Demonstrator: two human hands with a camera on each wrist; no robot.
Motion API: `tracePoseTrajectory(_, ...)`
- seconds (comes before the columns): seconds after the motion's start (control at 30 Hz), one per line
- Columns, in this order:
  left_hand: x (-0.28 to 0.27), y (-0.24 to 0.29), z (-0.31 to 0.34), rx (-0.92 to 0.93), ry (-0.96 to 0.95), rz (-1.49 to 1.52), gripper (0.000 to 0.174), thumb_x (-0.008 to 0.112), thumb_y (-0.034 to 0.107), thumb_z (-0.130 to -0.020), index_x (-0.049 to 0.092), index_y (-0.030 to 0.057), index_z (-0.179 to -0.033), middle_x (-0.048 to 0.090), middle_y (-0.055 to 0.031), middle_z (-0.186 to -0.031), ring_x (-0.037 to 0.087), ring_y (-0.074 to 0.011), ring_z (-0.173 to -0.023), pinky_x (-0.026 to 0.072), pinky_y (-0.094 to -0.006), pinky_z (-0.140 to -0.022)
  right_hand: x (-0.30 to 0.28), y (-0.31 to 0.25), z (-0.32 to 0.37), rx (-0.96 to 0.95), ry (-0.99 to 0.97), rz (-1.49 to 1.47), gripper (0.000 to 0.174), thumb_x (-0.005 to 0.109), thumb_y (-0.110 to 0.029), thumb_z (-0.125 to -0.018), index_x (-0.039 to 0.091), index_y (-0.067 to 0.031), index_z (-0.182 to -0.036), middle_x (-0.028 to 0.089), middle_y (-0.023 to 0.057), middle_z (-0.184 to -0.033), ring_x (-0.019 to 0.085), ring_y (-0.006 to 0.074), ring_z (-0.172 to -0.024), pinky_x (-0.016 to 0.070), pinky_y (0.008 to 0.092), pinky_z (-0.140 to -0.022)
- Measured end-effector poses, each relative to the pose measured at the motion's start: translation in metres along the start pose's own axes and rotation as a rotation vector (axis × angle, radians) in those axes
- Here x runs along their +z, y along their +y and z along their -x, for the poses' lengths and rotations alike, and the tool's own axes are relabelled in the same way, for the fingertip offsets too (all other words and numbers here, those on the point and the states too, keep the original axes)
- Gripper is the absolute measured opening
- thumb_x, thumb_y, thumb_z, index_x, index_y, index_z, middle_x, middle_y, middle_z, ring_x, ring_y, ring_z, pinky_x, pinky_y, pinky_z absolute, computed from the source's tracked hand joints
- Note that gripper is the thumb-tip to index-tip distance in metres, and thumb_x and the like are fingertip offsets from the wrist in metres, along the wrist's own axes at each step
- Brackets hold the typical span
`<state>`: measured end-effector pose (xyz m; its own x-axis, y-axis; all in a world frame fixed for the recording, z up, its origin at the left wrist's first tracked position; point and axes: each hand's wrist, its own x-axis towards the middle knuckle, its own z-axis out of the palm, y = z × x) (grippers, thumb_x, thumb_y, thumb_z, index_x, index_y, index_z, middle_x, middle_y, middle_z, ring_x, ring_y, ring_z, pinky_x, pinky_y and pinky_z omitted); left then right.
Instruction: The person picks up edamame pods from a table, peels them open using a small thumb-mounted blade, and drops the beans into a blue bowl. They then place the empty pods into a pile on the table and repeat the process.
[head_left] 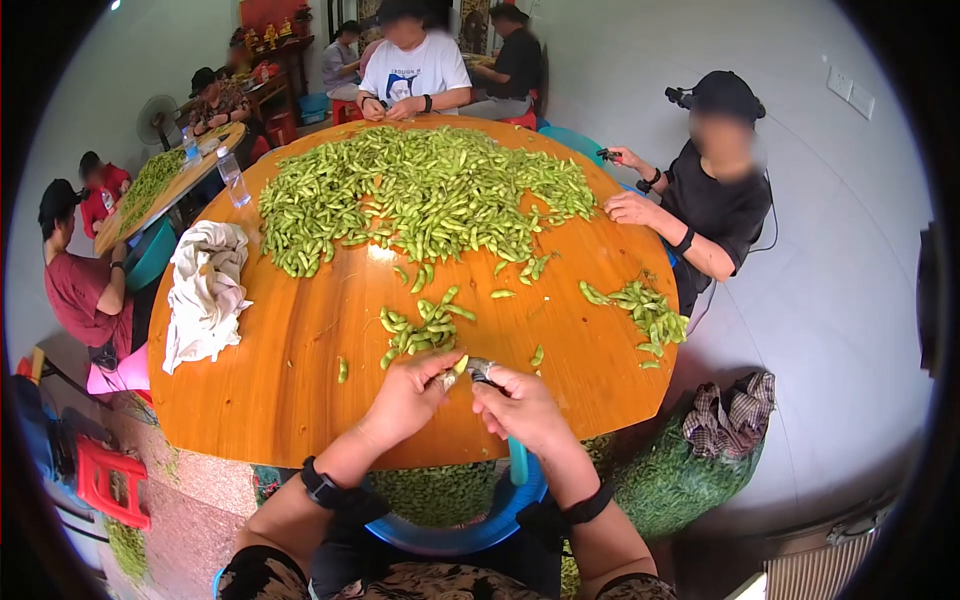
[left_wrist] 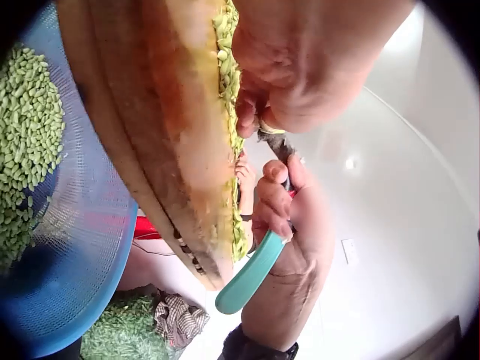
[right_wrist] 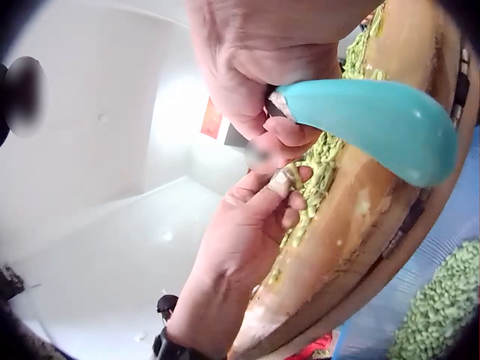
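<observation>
My left hand (head_left: 402, 402) pinches a green soybean pod (head_left: 460, 366) between thumb and fingers, over the near edge of the table. Close beside it, my right hand (head_left: 528, 412) grips a knife with a teal handle (left_wrist: 251, 276), its dark metal part pointing at the pod. The rear of that handle sticks out below the right palm. Fingers hide much of the pod and the blade. Just beyond the hands lies a small heap of pods (head_left: 430, 325). Under the table edge, a blue basket (head_left: 440, 549) holds shelled green beans (left_wrist: 30, 124).
A large pile of pods (head_left: 420, 190) covers the far half of the round wooden table (head_left: 270, 400). A white cloth (head_left: 208, 290) and a water bottle (head_left: 234, 180) are at left. Other people sit around. A full sack of pods (head_left: 680, 480) stands on the floor at right.
</observation>
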<state>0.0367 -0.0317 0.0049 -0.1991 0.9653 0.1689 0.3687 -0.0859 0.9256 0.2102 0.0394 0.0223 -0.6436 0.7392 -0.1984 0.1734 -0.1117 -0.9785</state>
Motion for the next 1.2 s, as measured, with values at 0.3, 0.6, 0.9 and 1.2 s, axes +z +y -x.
tracePoseTrajectory(0.3, 0.013, -0.010, 0.016, 0.242, 0.074, -0.196, 0.041, 0.058, -0.007, -0.084, 0.056, -0.0005, -0.125, 0.060, -0.0143, -0.094, 0.064, -0.0222, -0.080, 0.0518, -0.0293, -0.067, 0.021, 0.010, 0.009, -0.029, 0.024, 0.003, 0.015, 0.058, -0.014, -0.094, 0.059, -0.0038, -0.082, 0.055, -0.0016, -0.061, 0.052, 0.0048, -0.048, 0.0379, 0.0208, -0.041)
tracePoseTrajectory(0.6, 0.011, -0.014, 0.017, 0.212, 0.051, -0.258, 0.036, 0.054, -0.007, -0.083, 0.057, -0.0017, -0.119, 0.062, -0.0188, -0.094, 0.064, -0.0319, -0.081, 0.0521, -0.0346, -0.070, 0.030, 0.034, -0.003, -0.083, 0.089, -0.118, 0.009, 0.056, -0.011, -0.094, 0.060, -0.0052, -0.089, 0.055, -0.0016, -0.067, 0.046, 0.0041, -0.047, 0.0347, 0.0198, -0.041)
tracePoseTrajectory(0.9, 0.006, -0.027, 0.011, 0.186, -0.029, -0.064, 0.032, 0.047, -0.002, -0.092, 0.055, -0.0010, -0.122, 0.060, -0.0073, -0.084, 0.057, -0.0122, -0.063, 0.0483, -0.0269, -0.058, 0.020, 0.028, -0.009, 0.069, -0.003, -0.351, 0.009, 0.055, -0.009, -0.093, 0.060, -0.0060, -0.087, 0.055, 0.0000, -0.068, 0.043, 0.0052, -0.044, 0.0277, 0.0203, -0.037)
tracePoseTrajectory(1.2, 0.015, -0.023, 0.014, 0.252, 0.006, -0.229, 0.041, 0.050, -0.003, -0.090, 0.052, 0.0029, -0.131, 0.058, -0.0116, -0.083, 0.060, -0.0240, -0.070, 0.0503, -0.0330, -0.063, 0.019, 0.026, -0.009, 0.051, 0.034, -0.331, 0.008, 0.058, -0.010, -0.092, 0.062, -0.0053, -0.087, 0.056, -0.0005, -0.067, 0.048, 0.0049, -0.046, 0.0318, 0.0207, -0.037)
